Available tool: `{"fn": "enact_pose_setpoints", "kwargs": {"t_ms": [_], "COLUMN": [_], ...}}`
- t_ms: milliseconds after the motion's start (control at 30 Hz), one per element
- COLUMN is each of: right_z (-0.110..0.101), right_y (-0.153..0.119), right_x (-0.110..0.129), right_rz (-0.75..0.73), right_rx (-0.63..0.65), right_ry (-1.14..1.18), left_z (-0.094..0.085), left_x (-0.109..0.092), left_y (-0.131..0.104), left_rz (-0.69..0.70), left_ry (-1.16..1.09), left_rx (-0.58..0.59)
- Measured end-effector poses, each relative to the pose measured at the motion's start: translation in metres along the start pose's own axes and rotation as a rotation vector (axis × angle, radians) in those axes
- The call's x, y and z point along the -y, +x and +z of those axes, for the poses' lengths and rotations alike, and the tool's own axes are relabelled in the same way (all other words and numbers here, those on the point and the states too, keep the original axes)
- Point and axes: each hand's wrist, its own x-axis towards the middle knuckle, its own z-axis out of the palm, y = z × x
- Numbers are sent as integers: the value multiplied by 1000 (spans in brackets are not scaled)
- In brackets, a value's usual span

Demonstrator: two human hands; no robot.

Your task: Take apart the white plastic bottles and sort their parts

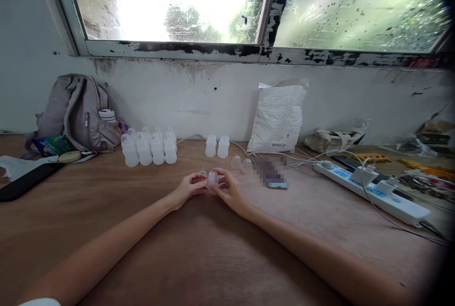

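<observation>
My left hand pinches a small clear piece whose pointed tip, like a baby bottle teat, rises above the fingers. Close against it, my right hand has its fingers curled round a clear ridged screw ring. The two pieces meet or nearly meet, and fingers hide part of both. Behind my hands stand two frosted baby bottles with no tops. Two clear dome caps lie to the right of them. On the left, several topped baby bottles stand in rows.
A power strip with plugs and cables lies at the right. A phone, partly blurred out, rests beyond my right hand. A white plastic bag leans on the wall. At the left are a grey backpack and a black flat object.
</observation>
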Motion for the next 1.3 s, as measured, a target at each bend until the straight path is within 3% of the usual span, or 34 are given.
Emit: {"fn": "enact_pose_setpoints", "kwargs": {"t_ms": [167, 233, 300, 367, 500, 667, 933, 1100, 1300], "right_z": [-22, -36, -47, -51, -45, -40, -40, -39, -39], "right_y": [15, 21, 24, 24, 18, 14, 13, 14, 14], "right_x": [-15, -23, -31, -39, -50, -50, -41, -42, -47], "right_rz": [86, 105, 131, 140, 136, 115, 40, -57, -73], "right_rx": [-171, -161, -77, -19, 51, 80, 98, 149, 148], "right_ry": [-159, -252, -543, -671, -768, -858, -880, -836, -800], "left_z": [-7, -14, -23, -33, -46, -49, -49, -51, -55], "left_x": [5, 6, 5, 3, 3, 7, 9, 10, 15], "left_y": [5, 8, 12, 17, 32, 46, 45, 45, 46], "left_rz": [224, 294, 335, 351, 329, 322, 348, 349, 313], "left_ry": [501, 668, 838, 960, 1018, 1086, 1154, 1166, 1171], "left_rx": [-106, -134, -178, -221, -256, -237, -148, -199, -213]}}
